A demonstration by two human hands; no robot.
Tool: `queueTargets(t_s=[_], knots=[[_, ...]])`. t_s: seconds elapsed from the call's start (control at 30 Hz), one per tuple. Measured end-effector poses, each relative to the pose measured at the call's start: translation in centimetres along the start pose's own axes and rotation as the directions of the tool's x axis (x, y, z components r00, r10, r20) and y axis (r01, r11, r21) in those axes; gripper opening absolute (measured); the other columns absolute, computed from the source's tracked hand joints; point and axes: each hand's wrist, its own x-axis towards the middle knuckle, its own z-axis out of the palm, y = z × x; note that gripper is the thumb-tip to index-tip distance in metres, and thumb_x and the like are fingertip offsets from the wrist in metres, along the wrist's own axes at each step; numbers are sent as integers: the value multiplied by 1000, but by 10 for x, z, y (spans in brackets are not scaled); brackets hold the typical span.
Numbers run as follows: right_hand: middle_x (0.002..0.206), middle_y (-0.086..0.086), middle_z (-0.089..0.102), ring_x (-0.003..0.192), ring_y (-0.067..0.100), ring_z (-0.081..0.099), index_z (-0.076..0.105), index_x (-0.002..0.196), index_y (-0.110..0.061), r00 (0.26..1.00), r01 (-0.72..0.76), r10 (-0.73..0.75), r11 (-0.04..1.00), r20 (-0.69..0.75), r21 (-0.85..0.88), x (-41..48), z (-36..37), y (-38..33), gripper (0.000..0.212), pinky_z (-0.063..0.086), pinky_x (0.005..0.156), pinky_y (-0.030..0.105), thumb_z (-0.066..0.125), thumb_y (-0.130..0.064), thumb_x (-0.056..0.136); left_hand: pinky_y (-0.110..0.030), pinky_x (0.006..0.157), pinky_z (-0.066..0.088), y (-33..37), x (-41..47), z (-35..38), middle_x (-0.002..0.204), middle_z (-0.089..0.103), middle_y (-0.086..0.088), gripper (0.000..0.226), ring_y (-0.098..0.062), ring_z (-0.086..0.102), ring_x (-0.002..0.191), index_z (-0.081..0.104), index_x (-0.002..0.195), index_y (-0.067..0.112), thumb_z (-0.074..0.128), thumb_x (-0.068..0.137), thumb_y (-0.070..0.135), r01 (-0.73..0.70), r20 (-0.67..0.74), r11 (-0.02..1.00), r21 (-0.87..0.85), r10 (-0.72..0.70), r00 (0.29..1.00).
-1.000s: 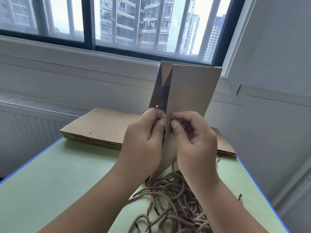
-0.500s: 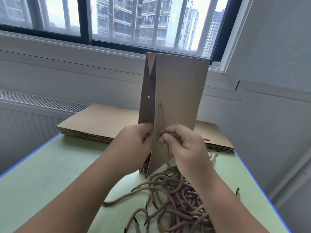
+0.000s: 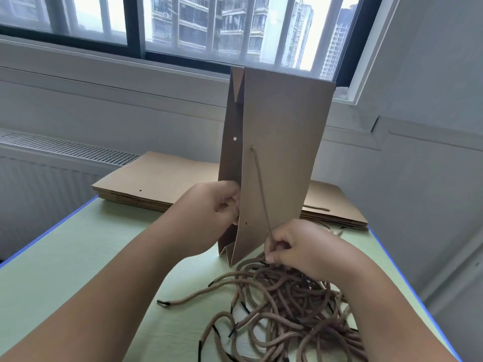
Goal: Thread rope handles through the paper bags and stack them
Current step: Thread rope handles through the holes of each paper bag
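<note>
While the left hand (image 3: 219,205) grips the edge of a flat, stiff brown paper bag (image 3: 282,152) standing upright on the pale green table (image 3: 78,257), the right hand (image 3: 300,246) pinches a taut twisted rope (image 3: 261,189) threaded through its punched hole, above a tangled rope pile (image 3: 282,304).

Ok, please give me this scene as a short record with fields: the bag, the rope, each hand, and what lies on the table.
bag: held upright
rope: comes out of the bag's upper hole, runs down to the right hand
left hand: grips the bag's left edge
right hand: pinches the rope
pile: loose ropes on the table, near side
stack: flat bags, behind the upright one
</note>
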Motion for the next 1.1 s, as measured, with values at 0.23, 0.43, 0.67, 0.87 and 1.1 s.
queueTargets(t_s=[0.23, 0.43, 0.67, 0.87, 1.1], knots=[[72, 0, 71, 64, 9, 63, 63, 83, -26, 976, 178, -109, 900, -190, 398, -4, 3, -7, 26, 50, 63, 20, 66, -3, 93, -25, 68, 52, -1, -2, 2, 77, 73, 3, 34, -6, 65, 69, 69, 85, 16, 47, 91, -9, 28, 85, 999, 30, -30, 996], [76, 7, 74, 71, 13, 70, 75, 83, -15, 962, 214, -75, 801, -261, 559, 5, 13, -5, 22, 59, 75, 29, 68, 4, 91, -19, 67, 51, 2, -3, 2, 77, 74, 4, 34, -4, 66, 67, 69, 85, 12, 45, 92, -11, 35, 97, 999, -19, -33, 995], [72, 8, 73, 74, 27, 64, 70, 71, -24, 915, 309, -56, 732, -399, 607, 6, 19, -7, 12, 54, 70, 48, 69, -13, 77, -17, 67, 51, 3, -2, 1, 78, 76, 4, 32, -6, 69, 69, 70, 85, 15, 50, 95, -7, 50, 99, 999, -20, -48, 994], [71, 6, 72, 73, 18, 69, 66, 72, -16, 934, 301, -71, 689, -351, 660, 7, 19, -6, 29, 52, 73, 40, 65, 10, 86, -17, 67, 51, 4, -3, 1, 77, 76, 6, 32, -7, 69, 70, 70, 85, 15, 50, 95, -8, 55, 109, 998, -37, -51, 993], [74, 7, 74, 74, 20, 70, 70, 70, -22, 937, 289, -85, 733, -339, 616, 9, 22, -4, 31, 55, 74, 40, 65, 5, 85, -20, 69, 54, 4, -3, 1, 77, 76, 3, 29, -8, 70, 70, 70, 87, 11, 50, 94, -8, 56, 98, 998, -27, -53, 994]])
